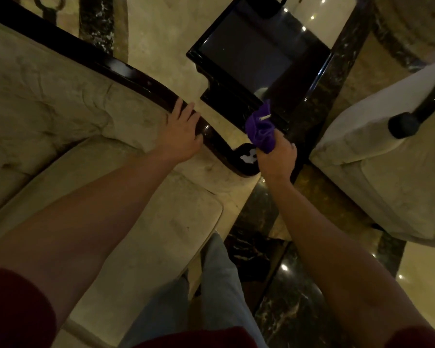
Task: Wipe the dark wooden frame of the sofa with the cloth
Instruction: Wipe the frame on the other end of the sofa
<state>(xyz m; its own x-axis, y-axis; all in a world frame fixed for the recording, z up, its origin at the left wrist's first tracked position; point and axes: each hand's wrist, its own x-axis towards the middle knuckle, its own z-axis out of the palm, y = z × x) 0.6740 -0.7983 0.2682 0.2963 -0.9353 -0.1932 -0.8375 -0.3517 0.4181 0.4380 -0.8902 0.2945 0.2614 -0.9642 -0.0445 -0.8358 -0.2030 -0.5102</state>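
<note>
Sofa frame (133, 76): dark glossy rail along the cushion top, curling into the armrest end by the right hand. Progress unclear, probably mid-wipe (gloss alone proves nothing). Right hand (276, 156) fisted around the bunched purple cloth (260, 133), just beside the curl. Left hand (183, 131) flat on the rail, fingers (186, 111) spread, holding nothing.

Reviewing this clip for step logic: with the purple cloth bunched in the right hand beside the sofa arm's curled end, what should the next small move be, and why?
Probably lower the purple cloth onto the curled end of the dark frame and rub. The right hand grips the cloth just above that scroll, and the left hand rests flat on the rail, seemingly bracing.
</note>
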